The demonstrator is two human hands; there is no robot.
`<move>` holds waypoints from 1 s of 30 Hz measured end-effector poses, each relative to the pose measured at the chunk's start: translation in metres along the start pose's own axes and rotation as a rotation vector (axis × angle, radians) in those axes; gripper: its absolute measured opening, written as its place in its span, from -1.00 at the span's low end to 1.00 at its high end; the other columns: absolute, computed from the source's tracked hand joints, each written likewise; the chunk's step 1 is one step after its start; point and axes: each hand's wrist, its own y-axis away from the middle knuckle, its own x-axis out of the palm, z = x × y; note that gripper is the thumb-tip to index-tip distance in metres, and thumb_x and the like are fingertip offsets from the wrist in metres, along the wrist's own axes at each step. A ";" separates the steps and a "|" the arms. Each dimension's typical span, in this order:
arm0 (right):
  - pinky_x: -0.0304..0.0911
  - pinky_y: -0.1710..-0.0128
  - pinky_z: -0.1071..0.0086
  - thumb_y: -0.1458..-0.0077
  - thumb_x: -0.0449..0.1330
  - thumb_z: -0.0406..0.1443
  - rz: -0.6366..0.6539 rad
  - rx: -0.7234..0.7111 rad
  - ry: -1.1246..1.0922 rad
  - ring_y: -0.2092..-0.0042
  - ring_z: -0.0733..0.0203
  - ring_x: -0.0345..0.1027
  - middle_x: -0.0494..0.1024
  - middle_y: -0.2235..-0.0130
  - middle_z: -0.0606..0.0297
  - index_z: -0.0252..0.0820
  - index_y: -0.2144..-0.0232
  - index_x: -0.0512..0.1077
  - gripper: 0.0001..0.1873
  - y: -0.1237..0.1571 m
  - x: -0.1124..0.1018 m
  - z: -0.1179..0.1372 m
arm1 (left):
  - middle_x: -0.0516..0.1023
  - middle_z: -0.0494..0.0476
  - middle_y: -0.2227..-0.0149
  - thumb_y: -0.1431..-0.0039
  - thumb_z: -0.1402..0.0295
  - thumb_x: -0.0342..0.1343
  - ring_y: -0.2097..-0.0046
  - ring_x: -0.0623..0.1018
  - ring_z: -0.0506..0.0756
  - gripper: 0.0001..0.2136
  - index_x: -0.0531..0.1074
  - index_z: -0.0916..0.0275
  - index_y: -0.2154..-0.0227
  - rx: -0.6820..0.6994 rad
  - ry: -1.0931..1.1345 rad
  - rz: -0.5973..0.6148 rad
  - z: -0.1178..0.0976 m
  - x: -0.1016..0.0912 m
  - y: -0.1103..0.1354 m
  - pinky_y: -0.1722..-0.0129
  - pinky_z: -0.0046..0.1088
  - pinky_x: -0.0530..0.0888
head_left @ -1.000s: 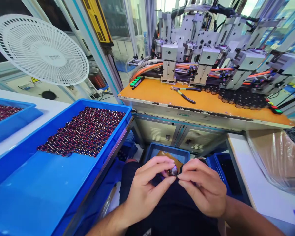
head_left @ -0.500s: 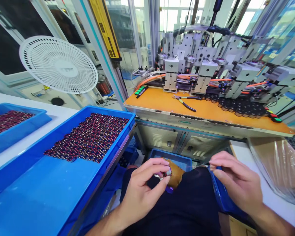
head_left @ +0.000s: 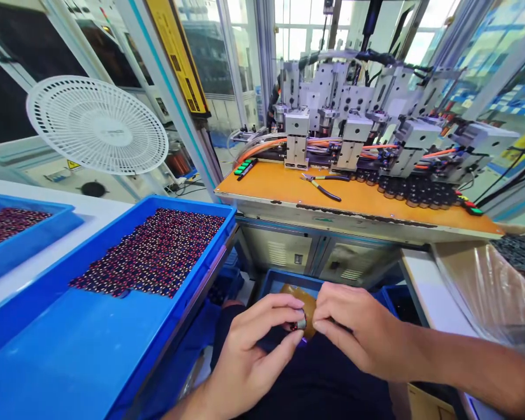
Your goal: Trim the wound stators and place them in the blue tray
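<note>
Round part (head_left: 302,320) right of blue tray (head_left: 70,356); left hand (head_left: 256,350) pinches it, right hand (head_left: 361,326) curls beside, contents unclear; likely fingerwork step, next needs steady pinch.

1. Far left: white round fan (head_left: 114,131).
2. Right of the fan: yellow panel (head_left: 179,58) with black markings, along a metal post (head_left: 164,93).
3. On the far orange worktop (head_left: 266,186): pliers (head_left: 319,186), handles spread.
4. Left of the pliers: black marker (head_left: 245,170).
5. At right: brown cardboard (head_left: 457,259), clear plastic (head_left: 499,291).

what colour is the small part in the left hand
The small part is silvery grey with red and dark bits; head view.
</note>
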 end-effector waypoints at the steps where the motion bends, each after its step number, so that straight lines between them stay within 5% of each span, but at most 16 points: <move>1: 0.20 0.37 0.46 -0.29 0.04 -0.38 0.054 0.135 -0.149 0.39 0.34 0.23 0.39 0.42 0.31 -0.26 0.45 0.41 -0.74 0.000 0.000 0.004 | 0.58 0.12 0.08 -0.14 0.59 0.19 0.07 0.59 0.06 -0.72 0.51 0.14 0.13 0.007 0.013 -0.002 0.001 0.000 0.000 0.05 -0.48 0.54; 5: 0.17 0.45 0.52 -0.21 0.15 -0.32 0.194 0.402 -0.409 0.43 0.38 0.26 0.40 0.46 0.38 -0.25 0.48 0.43 -0.78 -0.016 -0.018 0.000 | 0.58 0.15 0.09 -0.14 0.61 0.17 0.12 0.62 0.07 -0.74 0.54 0.14 0.17 0.042 0.056 -0.009 0.003 -0.001 -0.001 0.12 -0.46 0.56; 9: 0.31 0.22 0.39 -0.18 0.23 -0.23 -0.213 0.251 0.148 0.27 0.23 0.39 0.53 0.27 0.24 -0.25 0.24 0.47 -0.81 -0.058 -0.060 -0.055 | 0.61 0.18 0.12 -0.13 0.59 0.18 0.15 0.63 0.10 -0.76 0.56 0.14 0.21 0.056 0.040 -0.088 0.005 -0.001 -0.004 0.15 -0.42 0.58; 11: 0.30 0.04 0.28 -0.16 0.25 -0.23 -0.274 0.257 0.435 0.08 0.11 0.41 0.52 0.07 0.09 -0.29 0.09 0.44 -0.70 -0.084 -0.080 -0.091 | 0.62 0.17 0.14 -0.12 0.58 0.19 0.14 0.64 0.11 -0.77 0.57 0.13 0.22 0.064 0.022 -0.146 0.005 -0.002 -0.005 0.16 -0.44 0.59; 14: 0.21 -0.11 0.20 -0.12 0.30 -0.22 -0.238 0.296 0.559 -0.09 -0.02 0.32 0.45 -0.09 -0.02 -0.35 0.00 0.41 -0.55 -0.115 -0.096 -0.135 | 0.63 0.16 0.13 -0.12 0.56 0.20 0.15 0.64 0.10 -0.77 0.57 0.11 0.23 0.052 0.021 -0.229 0.005 -0.005 -0.007 0.25 -0.51 0.59; 18: 0.21 -0.04 0.16 -0.18 0.21 -0.08 -0.117 0.367 0.670 -0.02 -0.08 0.32 0.47 -0.04 -0.10 -0.42 0.02 0.42 -0.50 -0.137 -0.092 -0.164 | 0.62 0.12 0.12 -0.13 0.55 0.21 0.10 0.63 0.08 -0.77 0.58 0.07 0.24 -0.024 0.037 -0.305 0.000 -0.013 -0.004 0.22 -0.55 0.57; 24: 0.17 0.01 0.10 -0.26 0.01 0.03 -0.019 0.407 0.793 0.00 -0.15 0.24 0.42 0.03 -0.19 -0.43 0.07 0.43 -0.41 -0.131 -0.088 -0.173 | 0.61 0.12 0.11 -0.15 0.53 0.21 0.09 0.61 0.06 -0.80 0.59 0.07 0.25 -0.114 0.094 -0.375 -0.004 -0.019 0.004 0.20 -0.56 0.57; 30: 0.26 0.05 0.13 -0.16 0.16 -0.08 0.075 0.345 0.840 0.06 -0.14 0.29 0.38 0.09 -0.10 -0.39 -0.06 0.36 -0.45 -0.079 -0.089 -0.148 | 0.61 0.14 0.11 -0.15 0.55 0.21 0.11 0.61 0.06 -0.79 0.60 0.09 0.25 -0.114 0.133 -0.366 0.002 -0.013 0.002 0.23 -0.57 0.56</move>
